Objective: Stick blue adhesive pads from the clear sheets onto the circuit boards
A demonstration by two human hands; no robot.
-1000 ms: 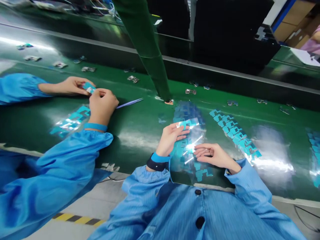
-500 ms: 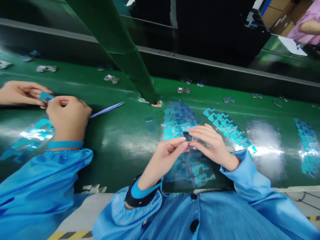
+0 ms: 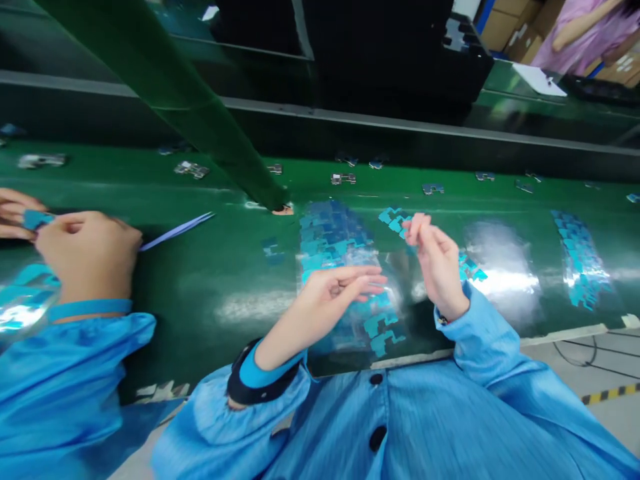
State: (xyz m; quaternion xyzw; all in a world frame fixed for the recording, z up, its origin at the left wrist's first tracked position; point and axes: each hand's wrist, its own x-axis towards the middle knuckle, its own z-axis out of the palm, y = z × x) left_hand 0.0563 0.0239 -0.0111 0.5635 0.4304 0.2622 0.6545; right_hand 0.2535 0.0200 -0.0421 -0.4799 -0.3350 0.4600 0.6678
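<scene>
My left hand (image 3: 327,300) is held over a sheet of blue film cut-outs (image 3: 333,230), its fingers stretched out and nothing visible in them. To its right and a little higher is my right hand (image 3: 439,260), fingers curled and pinched together. Whatever that pinch holds, if anything, is hidden. Behind the right hand lies a strip of bright teal cut-outs (image 3: 393,219), partly covered by it. The lower part of the blue sheet shows teal pieces (image 3: 383,333) on clear backing, below my left fingers.
A co-worker's hands (image 3: 93,250) hold a small blue piece at the left, near blue tweezers (image 3: 177,231). A green post (image 3: 225,140) slants down to the mat. Small circuit boards (image 3: 343,179) line the back. Another blue strip (image 3: 580,260) lies far right.
My hands were together on a small dark piece and are now apart. The right has moved up and right and curled; the left fingers have straightened. The dark piece is no longer visible. The view has shifted.
</scene>
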